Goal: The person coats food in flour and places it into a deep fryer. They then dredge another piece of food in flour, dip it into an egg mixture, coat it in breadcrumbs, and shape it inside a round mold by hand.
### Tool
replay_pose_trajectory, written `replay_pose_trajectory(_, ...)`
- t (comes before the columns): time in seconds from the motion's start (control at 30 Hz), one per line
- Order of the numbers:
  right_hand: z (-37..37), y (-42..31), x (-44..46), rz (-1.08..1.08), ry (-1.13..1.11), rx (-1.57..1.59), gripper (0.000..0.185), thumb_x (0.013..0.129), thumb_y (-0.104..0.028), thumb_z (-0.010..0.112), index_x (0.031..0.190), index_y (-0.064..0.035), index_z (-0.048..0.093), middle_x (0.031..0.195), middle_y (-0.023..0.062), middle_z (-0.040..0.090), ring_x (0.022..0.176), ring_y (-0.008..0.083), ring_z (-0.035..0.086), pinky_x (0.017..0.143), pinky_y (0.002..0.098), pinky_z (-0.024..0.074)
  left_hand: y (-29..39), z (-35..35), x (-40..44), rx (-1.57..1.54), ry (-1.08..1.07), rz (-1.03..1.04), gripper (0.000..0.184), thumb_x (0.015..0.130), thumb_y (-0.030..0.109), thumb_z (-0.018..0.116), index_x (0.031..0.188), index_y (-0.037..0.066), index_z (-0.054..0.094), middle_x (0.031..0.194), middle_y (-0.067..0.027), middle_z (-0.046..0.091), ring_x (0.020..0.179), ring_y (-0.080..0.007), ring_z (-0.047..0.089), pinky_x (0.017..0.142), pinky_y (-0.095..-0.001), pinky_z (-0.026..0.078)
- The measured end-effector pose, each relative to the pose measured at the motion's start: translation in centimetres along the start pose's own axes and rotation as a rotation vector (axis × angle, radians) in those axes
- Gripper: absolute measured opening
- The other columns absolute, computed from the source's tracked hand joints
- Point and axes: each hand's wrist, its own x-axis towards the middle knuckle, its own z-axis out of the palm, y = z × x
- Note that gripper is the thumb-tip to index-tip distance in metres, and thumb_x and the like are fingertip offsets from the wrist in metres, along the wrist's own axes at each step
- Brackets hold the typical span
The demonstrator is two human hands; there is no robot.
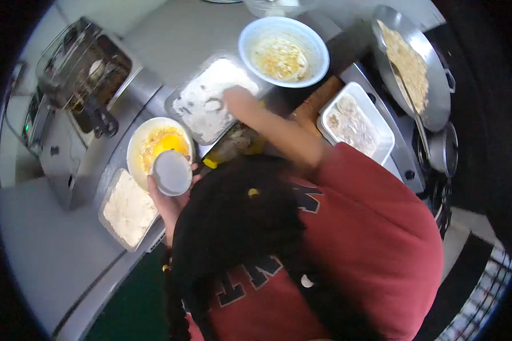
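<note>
Left hand grips cup, right hand at powder tray

We use the powder tray (191,128) as landmark; it sits mid-counter, heaped with white powder, a pale round lump (213,104) lying in it. We log the right hand (239,103) above the tray's right part, motion-blurred; we can't tell how wide its fingers are, whether they hold anything, or whether they touch the powder. We log the left hand (166,206) below and left of the tray, fingers wrapped round a small grey cup (172,173); the cup overlaps the near rim of the yolk bowl (135,142) in our view, contact unclear; that bowl is just left of and below the tray, with bright yellow stuff inside.

Around the tray we note: a blue-white bowl (318,48) up and to the right, lumpy yellowish mix within; a second tray (115,234) farther down-left, full of cream-coloured flour-like stuff; a white tub (385,138) well to the right, whitish coated bits in it; a wok (438,94) farther right, tan crumbly stuff inside, a long utensil (420,128) leaning across its edge; a wire basket (71,68) up-left, well apart; a red sleeve (375,182) down-right, on our right arm.
</note>
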Motion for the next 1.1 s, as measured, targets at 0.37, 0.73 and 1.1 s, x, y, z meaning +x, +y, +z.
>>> replay_pose_trajectory(0.37,-4.5,-5.2,2.8,-0.264,-0.370,0.058,0.055,0.066,-0.004,0.078,0.119,-0.0118,0.067,0.124,0.0135,0.062,0.116,0.0284,0.058,0.102,0.0388,0.0459,0.0,-2.5,-0.9,-0.132,-0.056,0.089,0.075,0.097,0.062,0.028,0.141,0.004,0.042,0.125,-0.0208,0.060,0.103,-0.0327,0.065,0.080,-0.0423,0.058)
replay_pose_trajectory(0.73,-5.1,-4.1,4.0,-0.283,-0.346,0.256,0.053,0.067,-0.002,0.074,0.119,-0.0095,0.067,0.117,0.0158,0.066,0.110,0.0308,0.062,0.098,0.0371,0.0478,-0.4,-3.6,-2.4,-0.127,0.081,0.111,0.074,0.096,0.065,0.024,0.142,0.010,0.042,0.125,-0.0182,0.061,0.104,-0.0319,0.065,0.080,-0.0424,0.055)
replay_pose_trajectory(1.1,-4.0,-6.5,3.7,-0.338,-0.396,0.274,0.044,0.067,-0.001,0.072,0.110,-0.0092,0.071,0.112,0.0152,0.068,0.107,0.0315,0.063,0.096,0.0366,0.0485,-1.4,-2.9,-2.6,-0.174,0.124,0.113,0.073,0.097,0.064,0.025,0.142,0.009,0.041,0.124,-0.0167,0.061,0.104,-0.0329,0.065,0.080,-0.0434,0.057)
